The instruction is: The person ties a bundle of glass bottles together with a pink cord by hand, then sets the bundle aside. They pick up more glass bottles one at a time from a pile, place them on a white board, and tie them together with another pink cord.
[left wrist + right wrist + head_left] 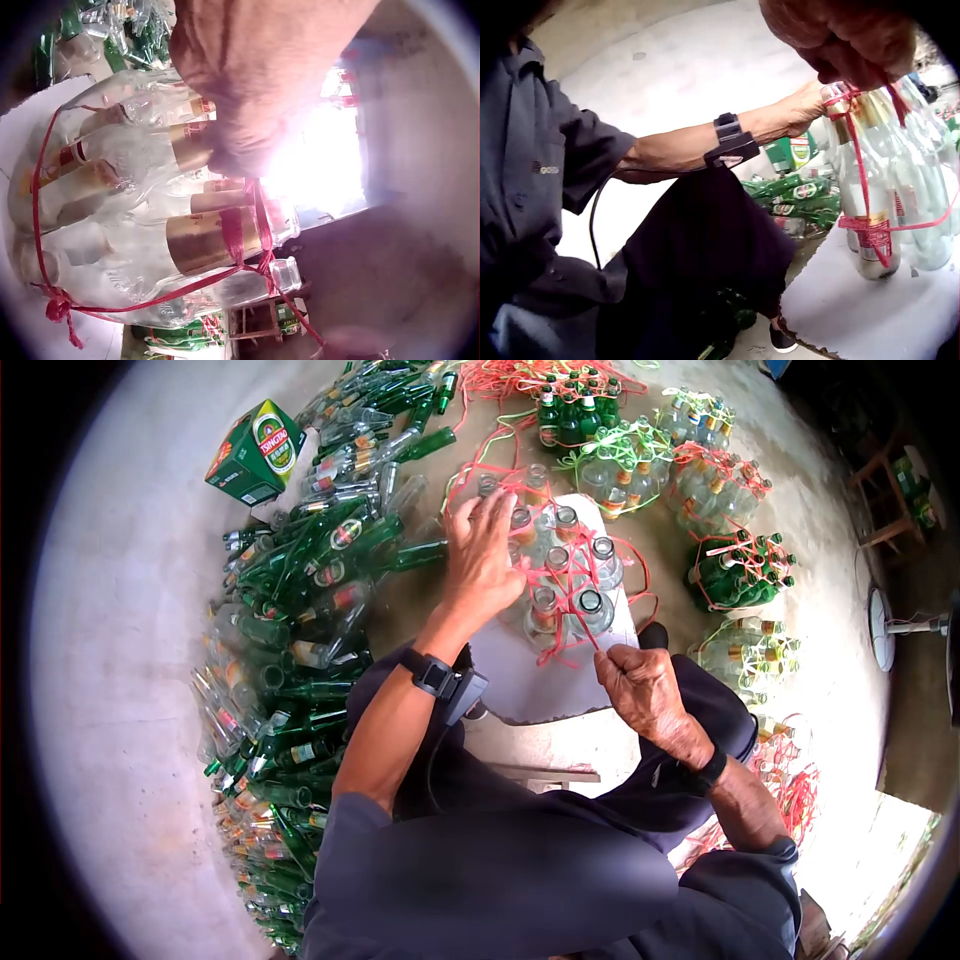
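Several clear glass bottles [592, 615] stand upright in a cluster on a pale board [540, 685], red plastic twine [161, 301] wrapped round their bodies and criss-crossed among their necks. My left hand [480, 565] lies against the necks on the cluster's left side, its fingers extended and close together. With curled fingers, my right hand [645, 690] pinches a strand of the twine at the near right of the cluster. That strand runs from the hand to the bottle necks. In the left wrist view, gold neck labels [210, 244] show below the twine, and glare hides part of the left fingers.
Green and clear bottles [330, 560] lie heaped along the left, beside a green beer carton [255, 452]. Tied bundles of green bottles [740, 575] and clear bottles [720, 490] stand to the right. Loose red twine [510, 378] lies at the back. A fan [880, 625] stands far right.
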A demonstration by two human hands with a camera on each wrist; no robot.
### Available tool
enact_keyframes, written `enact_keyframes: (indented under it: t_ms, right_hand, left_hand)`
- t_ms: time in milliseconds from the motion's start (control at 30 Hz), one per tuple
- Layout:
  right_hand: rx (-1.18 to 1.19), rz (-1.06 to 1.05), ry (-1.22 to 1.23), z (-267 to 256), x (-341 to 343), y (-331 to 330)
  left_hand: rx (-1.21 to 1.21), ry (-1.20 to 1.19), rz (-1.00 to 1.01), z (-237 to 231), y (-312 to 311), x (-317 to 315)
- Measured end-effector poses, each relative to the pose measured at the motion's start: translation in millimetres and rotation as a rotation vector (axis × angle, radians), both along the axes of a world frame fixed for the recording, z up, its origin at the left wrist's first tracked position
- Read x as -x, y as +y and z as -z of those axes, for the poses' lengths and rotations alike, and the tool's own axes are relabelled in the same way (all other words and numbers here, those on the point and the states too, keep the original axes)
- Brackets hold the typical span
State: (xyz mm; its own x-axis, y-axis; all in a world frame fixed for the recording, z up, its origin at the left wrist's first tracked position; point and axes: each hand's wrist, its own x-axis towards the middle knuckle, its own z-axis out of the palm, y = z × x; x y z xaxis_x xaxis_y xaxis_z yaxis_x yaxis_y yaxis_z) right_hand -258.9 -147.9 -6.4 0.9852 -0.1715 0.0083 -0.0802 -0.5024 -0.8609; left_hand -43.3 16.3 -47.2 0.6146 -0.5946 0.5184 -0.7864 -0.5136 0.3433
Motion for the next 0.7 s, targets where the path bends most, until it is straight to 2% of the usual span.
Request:
enact_keyframes:
  t_ms: [133, 367, 500, 533, 567, 600, 667, 700]
  right_hand:
    - [0.045, 0.032, -0.033, 8, 4, 2]
    - [-0.105, 0.133, 0.06, 10, 6, 22]
    - [-0.153, 0.18, -0.044, 5, 8, 29]
    - [-0.267, 0.2, 0.043, 1, 8, 31]
    - [-0.381, 0.219, 0.129, -3, 7, 33]
    - [-0.377, 0.219, 0.127, -4, 7, 35]
    - [-0.645, 0.263, 0.211, -7, 7, 38]
    - [-0.638, 0.261, 0.209, -6, 7, 39]
  left_hand:
    - [-0.024, -0.01, 0.021, -1, -1, -3]
    - [-0.071, -0.022, 0.015, 0, 10, -4]
    - [0.012, -0.095, -0.012, -38, 26, 44]
    - [0.017, -0.098, -0.01, -46, 29, 57]
    - [0.029, -0.107, 0.089, -51, 31, 70]
    - [0.042, -0.115, 0.186, -55, 31, 81]
    - [0.038, -0.139, 0.24, -53, 24, 91]
    - [0.026, -0.148, 0.287, -43, 21, 91]
